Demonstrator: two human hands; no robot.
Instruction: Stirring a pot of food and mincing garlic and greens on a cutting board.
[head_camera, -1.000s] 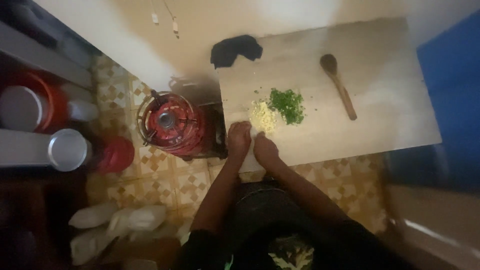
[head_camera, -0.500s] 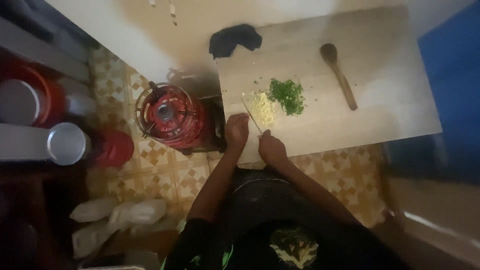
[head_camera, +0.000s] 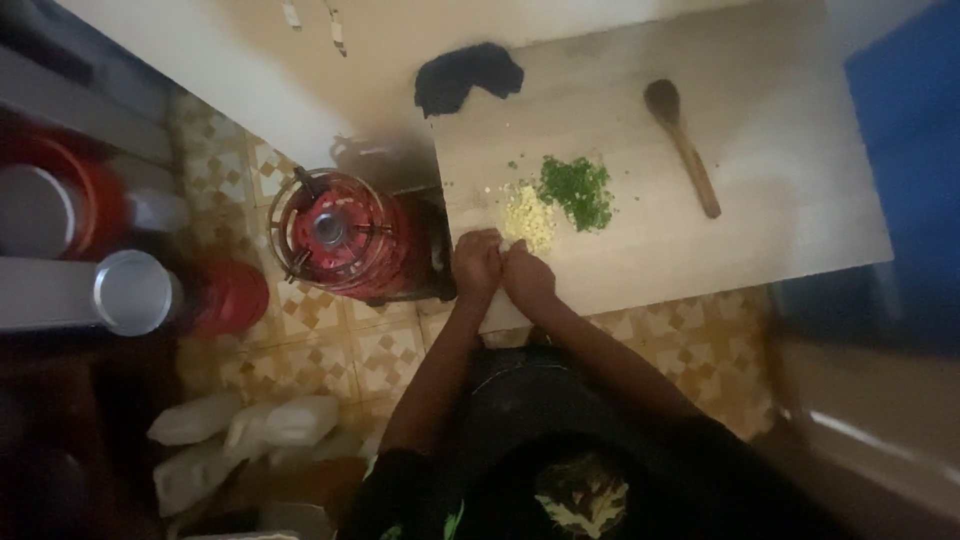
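- Head view looks down on a pale wooden worktop (head_camera: 760, 130) where both hands meet at its near edge.
- Left hand (head_camera: 476, 264) and right hand (head_camera: 527, 276) touch each other, fingers curled inward; I cannot tell what they hold, if anything.
- Pale chopped pile (head_camera: 527, 216) lies just beyond the hands, touching a heap of chopped green herbs (head_camera: 577, 189).
- Wooden spoon (head_camera: 683, 145) rests well apart to the right; a dark cloth (head_camera: 468, 75) lies at the far corner.
- Red stove (head_camera: 337, 234) stands on the tiled floor (head_camera: 385, 350) beside the worktop.
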